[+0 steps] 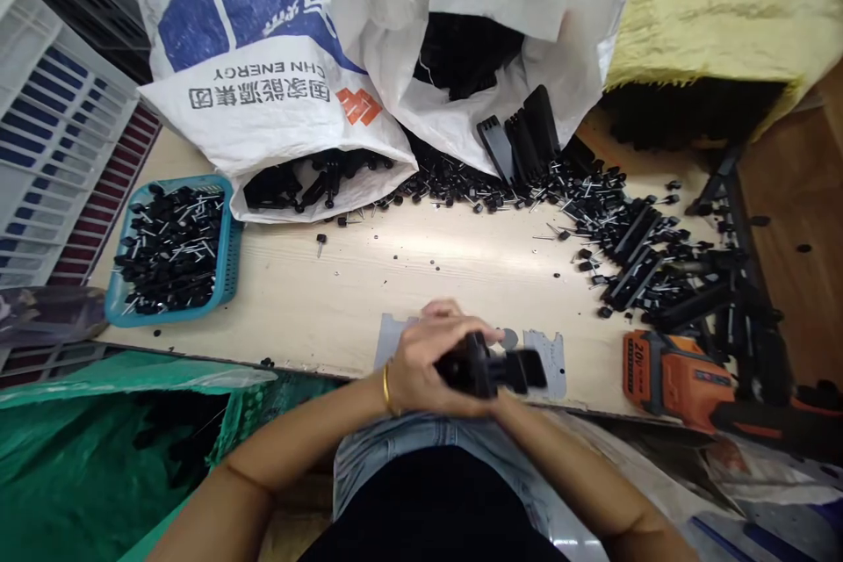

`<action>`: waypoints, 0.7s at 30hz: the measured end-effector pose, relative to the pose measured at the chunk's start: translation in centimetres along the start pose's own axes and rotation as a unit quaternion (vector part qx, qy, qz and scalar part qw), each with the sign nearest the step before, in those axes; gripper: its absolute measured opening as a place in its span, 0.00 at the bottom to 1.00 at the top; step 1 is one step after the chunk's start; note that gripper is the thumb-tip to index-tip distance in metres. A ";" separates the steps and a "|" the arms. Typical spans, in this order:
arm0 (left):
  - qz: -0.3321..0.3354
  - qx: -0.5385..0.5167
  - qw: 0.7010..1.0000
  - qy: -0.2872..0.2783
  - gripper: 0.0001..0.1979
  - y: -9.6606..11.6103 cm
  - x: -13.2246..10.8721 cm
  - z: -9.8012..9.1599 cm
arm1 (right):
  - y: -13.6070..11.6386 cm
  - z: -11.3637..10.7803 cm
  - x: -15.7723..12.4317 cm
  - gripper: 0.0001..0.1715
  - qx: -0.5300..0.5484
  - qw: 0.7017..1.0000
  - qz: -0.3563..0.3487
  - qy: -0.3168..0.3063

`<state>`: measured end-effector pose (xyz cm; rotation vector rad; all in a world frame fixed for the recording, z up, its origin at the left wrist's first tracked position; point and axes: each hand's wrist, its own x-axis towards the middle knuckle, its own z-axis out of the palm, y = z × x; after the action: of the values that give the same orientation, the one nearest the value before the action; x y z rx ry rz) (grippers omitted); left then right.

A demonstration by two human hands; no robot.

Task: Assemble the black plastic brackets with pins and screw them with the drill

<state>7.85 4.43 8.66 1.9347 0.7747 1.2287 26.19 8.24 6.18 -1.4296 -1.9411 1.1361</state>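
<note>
My left grip (pixel 416 360) is closed around a black plastic part (pixel 484 371). Of my right grip (pixel 506 405), mostly hidden, I cannot tell the state.

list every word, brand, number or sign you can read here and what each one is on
"CHN ENERGY": on the printed white sack, upside down in this view
"国家能源集团": same sack, beside that line, also upside down
"20V": on the orange power tool, printed sideways
Too small or blurred to read: the finer marks on the tool
Not readable with certainty: the white characters on the sack's blue print, partly lost in folds
</note>
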 end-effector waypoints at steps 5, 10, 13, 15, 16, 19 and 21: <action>-0.021 0.294 0.952 -0.082 0.28 -9.6 2.2 1.6 | 2.4 -2.2 5.7 0.23 -0.094 0.989 0.013 0.114; -0.058 0.398 0.898 -0.177 0.25 -15.3 5.8 4.5 | 5.7 -6.4 15.6 0.27 -0.307 0.899 0.045 0.309; -0.067 0.411 0.886 -0.205 0.29 -15.6 7.3 5.2 | 5.5 -8.1 19.3 0.28 -0.329 0.905 0.074 0.259; -0.058 0.402 0.889 -0.211 0.33 -14.8 7.7 4.8 | 4.4 -9.1 19.7 0.30 -0.348 0.902 0.110 0.230; -0.049 0.393 0.895 -0.206 0.35 -14.3 7.7 4.2 | 3.8 -9.6 19.1 0.30 -0.356 0.897 0.123 0.231; -0.056 0.378 0.913 -0.143 0.30 -12.8 6.7 0.7 | 3.5 -11.0 14.6 0.28 -0.311 0.889 0.122 0.311; -0.131 0.397 0.907 -0.041 0.24 -12.8 5.6 -3.2 | 4.7 -10.7 9.4 0.26 -0.193 0.910 0.100 0.354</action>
<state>5.56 16.91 2.05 2.3648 1.6108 0.6966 33.65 21.23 7.22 -1.9348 -1.5430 0.2099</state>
